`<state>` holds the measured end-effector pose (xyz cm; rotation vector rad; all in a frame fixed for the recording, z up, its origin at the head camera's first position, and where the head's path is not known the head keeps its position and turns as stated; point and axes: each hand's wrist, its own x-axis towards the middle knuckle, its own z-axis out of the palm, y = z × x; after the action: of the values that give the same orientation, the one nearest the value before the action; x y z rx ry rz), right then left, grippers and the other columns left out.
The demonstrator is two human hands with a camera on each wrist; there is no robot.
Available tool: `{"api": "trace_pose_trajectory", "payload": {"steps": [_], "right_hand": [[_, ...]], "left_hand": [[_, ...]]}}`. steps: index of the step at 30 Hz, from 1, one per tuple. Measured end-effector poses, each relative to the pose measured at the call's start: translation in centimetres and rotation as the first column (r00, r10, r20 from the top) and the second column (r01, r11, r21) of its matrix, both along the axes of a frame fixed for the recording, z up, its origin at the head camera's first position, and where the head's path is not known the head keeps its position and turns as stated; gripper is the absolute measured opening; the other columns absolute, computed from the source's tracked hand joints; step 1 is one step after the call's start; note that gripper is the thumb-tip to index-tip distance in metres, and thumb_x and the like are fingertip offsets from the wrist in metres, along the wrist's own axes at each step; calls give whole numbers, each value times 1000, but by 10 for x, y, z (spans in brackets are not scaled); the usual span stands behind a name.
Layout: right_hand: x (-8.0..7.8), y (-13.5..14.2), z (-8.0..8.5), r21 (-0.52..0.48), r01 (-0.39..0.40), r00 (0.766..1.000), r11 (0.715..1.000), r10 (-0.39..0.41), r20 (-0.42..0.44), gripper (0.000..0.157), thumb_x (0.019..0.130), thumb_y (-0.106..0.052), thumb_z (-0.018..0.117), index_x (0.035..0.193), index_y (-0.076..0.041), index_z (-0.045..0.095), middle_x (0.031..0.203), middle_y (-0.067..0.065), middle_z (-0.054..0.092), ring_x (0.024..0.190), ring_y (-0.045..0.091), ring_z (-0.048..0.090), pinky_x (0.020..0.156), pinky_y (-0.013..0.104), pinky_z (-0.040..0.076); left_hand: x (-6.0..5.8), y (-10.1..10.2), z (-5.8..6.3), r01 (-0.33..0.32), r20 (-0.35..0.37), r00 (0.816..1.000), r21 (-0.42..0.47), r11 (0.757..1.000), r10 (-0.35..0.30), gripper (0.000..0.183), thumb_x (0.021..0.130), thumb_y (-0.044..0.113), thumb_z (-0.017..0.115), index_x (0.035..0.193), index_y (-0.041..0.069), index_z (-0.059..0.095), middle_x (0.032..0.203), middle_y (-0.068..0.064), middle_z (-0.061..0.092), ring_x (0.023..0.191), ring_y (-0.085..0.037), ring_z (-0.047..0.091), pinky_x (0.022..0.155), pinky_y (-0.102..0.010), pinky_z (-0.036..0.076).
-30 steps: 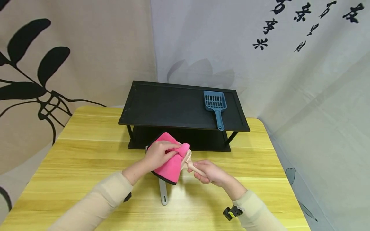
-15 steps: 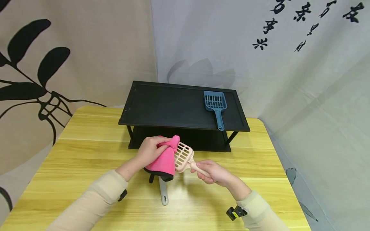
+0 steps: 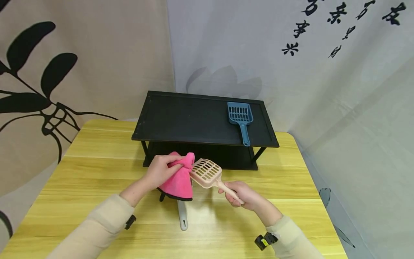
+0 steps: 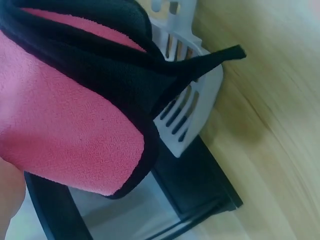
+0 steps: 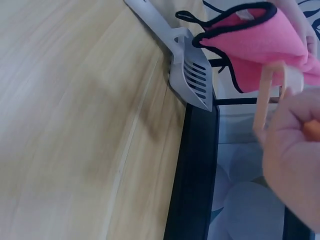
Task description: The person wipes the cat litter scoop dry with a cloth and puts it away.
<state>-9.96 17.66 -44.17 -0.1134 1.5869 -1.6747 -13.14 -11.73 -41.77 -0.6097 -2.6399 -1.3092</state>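
Cream sleeves, black wrist devices

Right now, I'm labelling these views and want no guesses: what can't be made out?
Head view: bowl of the gray scoop, mostly hidden by the pink cloth.
Left wrist view: most of the left hand, cut off by the left edge.
Right wrist view: handle of the beige scoop, mostly hidden by the right hand.

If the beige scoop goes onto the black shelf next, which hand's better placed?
Probably the right hand: it grips the beige scoop by its handle, and the black shelf stands just beyond. The left hand is occupied, holding the pink cloth.
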Motion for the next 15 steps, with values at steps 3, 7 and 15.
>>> {"api": "trace_pose_trajectory", "payload": {"steps": [3, 7, 15], "right_hand": [[-2, -2, 0, -33, 51, 997, 998, -49, 61, 36, 103, -22, 23, 94, -8, 55, 54, -11, 48, 39, -1, 39, 42, 15, 30], [-3, -7, 1, -49, 72, 994, 996, -67, 89, 36, 103, -23, 23, 97, -5, 53, 54, -11, 47, 39, -1, 38, 42, 15, 29], [-3, -10, 5, -63, 40, 996, 997, -35, 83, 36, 103, -22, 22, 96, -6, 53, 53, -10, 46, 38, -1, 37, 41, 15, 28]], "left_hand": [[5, 7, 1, 57, 34, 998, 16, 998, -57, 21, 79, 6, 72, 100, 3, 72, 93, -11, 72, 76, -15, 62, 67, -19, 51], [9, 16, -2, 115, 42, 993, -24, 993, -113, 22, 80, 9, 72, 102, 5, 73, 96, -9, 72, 83, -17, 63, 70, -21, 53], [4, 13, -10, 37, -61, 997, -79, 996, -42, 23, 78, 10, 74, 101, 5, 73, 92, -8, 73, 80, -17, 66, 69, -27, 55]]}}
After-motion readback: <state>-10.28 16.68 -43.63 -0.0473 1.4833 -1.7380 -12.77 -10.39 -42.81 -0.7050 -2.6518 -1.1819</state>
